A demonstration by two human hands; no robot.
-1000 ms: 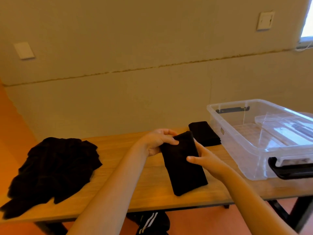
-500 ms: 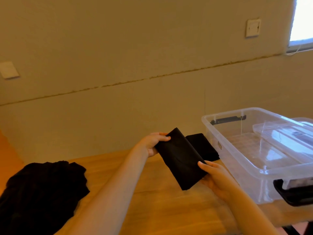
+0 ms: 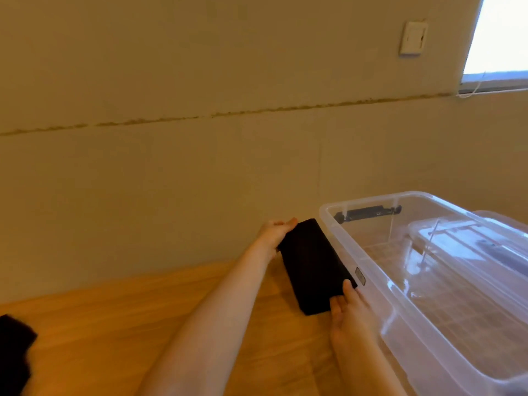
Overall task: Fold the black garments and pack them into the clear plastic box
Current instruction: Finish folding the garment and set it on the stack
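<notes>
Two hands: left hand (image 3: pixel 273 233), right hand (image 3: pixel 347 308), folded black garment (image 3: pixel 313 267) between.

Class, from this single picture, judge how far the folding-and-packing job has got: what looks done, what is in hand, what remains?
Done: one folded black garment is a neat rectangle. In hand: the left hand grips its far end and the right hand its near end, just outside the clear plastic box. Left: no garment shows inside the box, and more black cloth lies at the wooden table edge.
</notes>
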